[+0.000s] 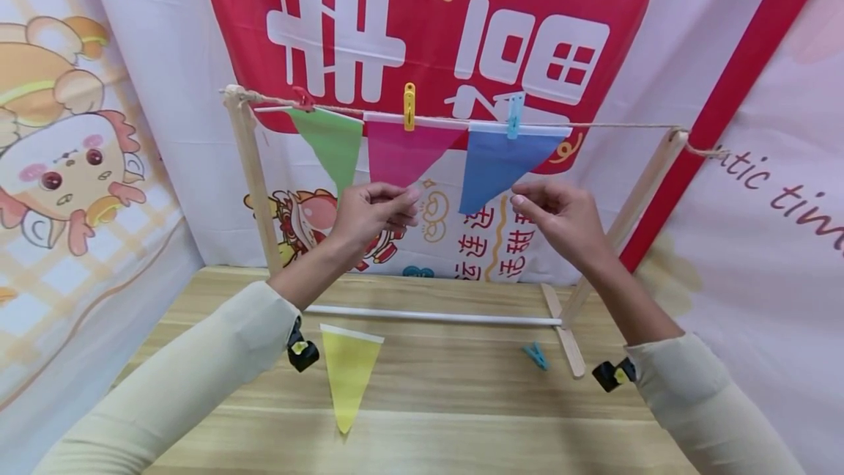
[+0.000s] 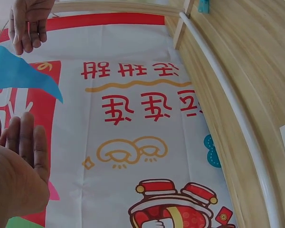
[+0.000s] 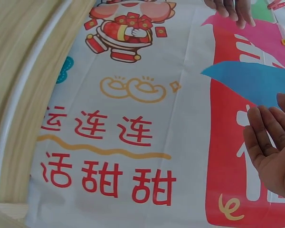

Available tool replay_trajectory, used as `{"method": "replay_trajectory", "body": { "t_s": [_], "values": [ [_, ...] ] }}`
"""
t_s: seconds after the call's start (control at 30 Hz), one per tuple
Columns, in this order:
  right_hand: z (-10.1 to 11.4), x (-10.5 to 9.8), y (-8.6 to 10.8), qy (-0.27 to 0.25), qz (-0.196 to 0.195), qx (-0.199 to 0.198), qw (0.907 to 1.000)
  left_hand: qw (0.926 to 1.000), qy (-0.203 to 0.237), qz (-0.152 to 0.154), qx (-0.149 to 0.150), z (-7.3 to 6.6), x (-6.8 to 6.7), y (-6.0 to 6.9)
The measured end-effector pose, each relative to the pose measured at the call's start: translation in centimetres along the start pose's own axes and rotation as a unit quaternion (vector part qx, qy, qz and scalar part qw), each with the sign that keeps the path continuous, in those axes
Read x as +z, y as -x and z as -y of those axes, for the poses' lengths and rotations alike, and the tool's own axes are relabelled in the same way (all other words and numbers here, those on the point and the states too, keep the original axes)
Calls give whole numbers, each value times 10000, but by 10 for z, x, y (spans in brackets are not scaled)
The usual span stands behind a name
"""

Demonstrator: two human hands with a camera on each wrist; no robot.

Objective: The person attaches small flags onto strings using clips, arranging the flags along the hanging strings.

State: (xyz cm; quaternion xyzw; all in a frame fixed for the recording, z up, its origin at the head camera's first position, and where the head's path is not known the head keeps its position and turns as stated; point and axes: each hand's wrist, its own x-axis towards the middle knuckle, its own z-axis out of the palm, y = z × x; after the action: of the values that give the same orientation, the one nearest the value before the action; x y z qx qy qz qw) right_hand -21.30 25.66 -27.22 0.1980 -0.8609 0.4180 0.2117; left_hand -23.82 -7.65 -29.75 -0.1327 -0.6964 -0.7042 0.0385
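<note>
A green pennant (image 1: pixel 332 144), a pink pennant (image 1: pixel 407 146) and a blue pennant (image 1: pixel 504 160) hang from a twine line (image 1: pixel 616 124). Red (image 1: pixel 303 99), yellow (image 1: pixel 409 106) and light blue (image 1: pixel 514 115) clothespins sit on the line at their white top edges. My left hand (image 1: pixel 377 212), fingers loosely bent, is in front of the pink pennant's lower part and covers its tip. Beside the blue pennant's slanted right edge is my right hand (image 1: pixel 560 215), fingers relaxed. In the wrist views neither hand holds anything.
Two wooden posts (image 1: pixel 253 182) carry the line, with a white rod (image 1: pixel 435 315) low between them. On the wooden table (image 1: pixel 461 431) lie a yellow pennant (image 1: pixel 349 376) and a blue clothespin (image 1: pixel 536 356). A printed cloth (image 1: pixel 158 35) hangs behind.
</note>
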Motion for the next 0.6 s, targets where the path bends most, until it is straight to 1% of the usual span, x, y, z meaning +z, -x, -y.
{"method": "replay_trajectory", "body": {
  "t_s": [0.23,0.37,0.6],
  "values": [
    [-7,1,7,53,103,75,9999,10000,20,8,-67,6,-5,4],
    [-11,3,10,-17,177,154,9997,10000,21,13,-76,10,-7,5],
    [-18,6,16,8,229,346,9991,9994,217,41,-250,17,-13,7]
  ]
}}
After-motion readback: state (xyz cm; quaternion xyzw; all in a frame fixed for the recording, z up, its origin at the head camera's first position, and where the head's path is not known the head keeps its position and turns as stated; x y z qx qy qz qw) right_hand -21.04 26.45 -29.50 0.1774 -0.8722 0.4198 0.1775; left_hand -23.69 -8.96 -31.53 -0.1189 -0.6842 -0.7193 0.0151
